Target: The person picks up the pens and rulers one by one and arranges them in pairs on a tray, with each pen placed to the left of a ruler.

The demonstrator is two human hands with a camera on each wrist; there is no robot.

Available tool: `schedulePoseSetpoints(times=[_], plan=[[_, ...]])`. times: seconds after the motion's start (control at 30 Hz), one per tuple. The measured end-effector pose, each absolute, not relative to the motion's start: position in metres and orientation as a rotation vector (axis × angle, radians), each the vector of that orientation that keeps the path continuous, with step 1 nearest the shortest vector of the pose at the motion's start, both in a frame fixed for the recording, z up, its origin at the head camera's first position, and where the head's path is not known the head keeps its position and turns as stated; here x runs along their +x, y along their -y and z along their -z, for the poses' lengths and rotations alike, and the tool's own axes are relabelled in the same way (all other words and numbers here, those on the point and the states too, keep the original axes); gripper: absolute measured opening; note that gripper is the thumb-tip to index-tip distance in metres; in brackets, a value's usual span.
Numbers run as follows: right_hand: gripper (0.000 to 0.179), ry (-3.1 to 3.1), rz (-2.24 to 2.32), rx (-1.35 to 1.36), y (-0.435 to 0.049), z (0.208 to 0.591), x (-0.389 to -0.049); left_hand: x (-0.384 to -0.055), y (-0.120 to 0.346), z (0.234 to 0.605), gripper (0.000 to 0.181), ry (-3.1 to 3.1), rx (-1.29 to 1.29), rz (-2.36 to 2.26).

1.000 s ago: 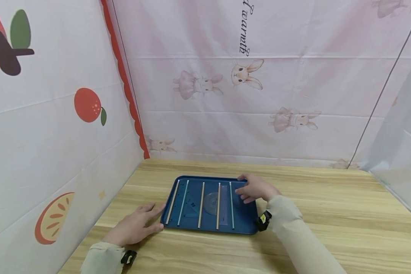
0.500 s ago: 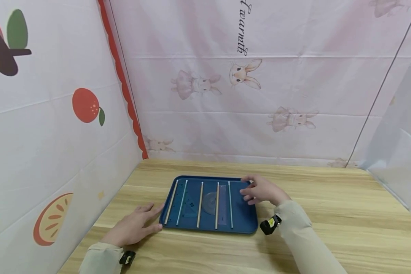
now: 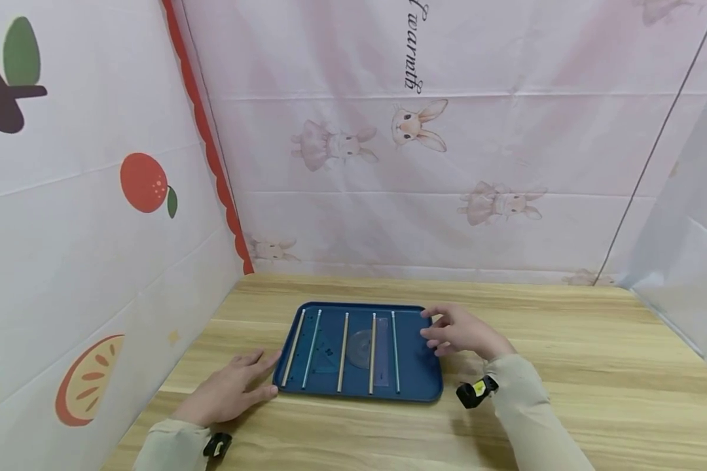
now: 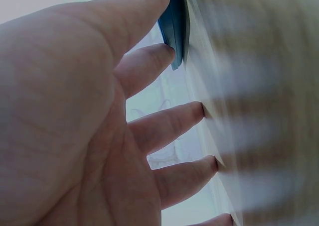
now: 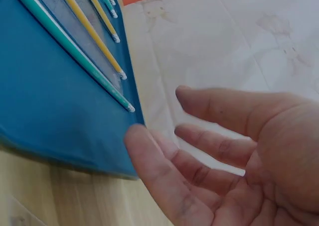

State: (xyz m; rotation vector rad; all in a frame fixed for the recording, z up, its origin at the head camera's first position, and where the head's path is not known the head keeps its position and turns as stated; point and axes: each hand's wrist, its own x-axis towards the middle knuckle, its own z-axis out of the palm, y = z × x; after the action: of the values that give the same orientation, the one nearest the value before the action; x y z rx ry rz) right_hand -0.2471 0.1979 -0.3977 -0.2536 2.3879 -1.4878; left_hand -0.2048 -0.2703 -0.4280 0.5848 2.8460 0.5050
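Observation:
A blue tray (image 3: 417, 376) lies on the wooden table. Several pencils stretch front to back across it, yellow ones (image 3: 343, 353) and green ones (image 3: 395, 353), with white eraser ends at the back. Among them are a clear ruler (image 3: 383, 360), a round clear protractor (image 3: 358, 350) and a bluish set square (image 3: 328, 360). My left hand (image 3: 230, 390) has its thumb and index finger at the tray's left edge; the other fingertips rest on the table. My right hand (image 3: 464, 330), fingers loosely bent and holding nothing, hovers by the tray's right edge, near the rightmost green pencil (image 5: 75, 49).
The wooden tabletop (image 3: 595, 366) extends to the right of the tray and in front of it. A fruit-print cloth (image 3: 153, 261) hangs at the left, and a pink rabbit-print cloth (image 3: 365, 222) closes off the back.
My right hand has drawn away to the right, from over the tray's right side to its edge. My left hand stays by the left edge, and the pencils keep their places.

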Motion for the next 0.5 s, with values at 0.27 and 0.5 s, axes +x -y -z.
schedulePoseSetpoints(times=[0.27,0.5], plan=[[0.056,-2.379,1.499,-0.277,-0.215,0.395,-0.246,-0.204,0.272,0.429,0.075,-2.860,0.611,-0.498],[0.055,-2.395,1.507,-0.250,-0.234,0.400,-0.246,-0.207,0.270,0.430,0.075,-2.853,0.603,-0.501]])
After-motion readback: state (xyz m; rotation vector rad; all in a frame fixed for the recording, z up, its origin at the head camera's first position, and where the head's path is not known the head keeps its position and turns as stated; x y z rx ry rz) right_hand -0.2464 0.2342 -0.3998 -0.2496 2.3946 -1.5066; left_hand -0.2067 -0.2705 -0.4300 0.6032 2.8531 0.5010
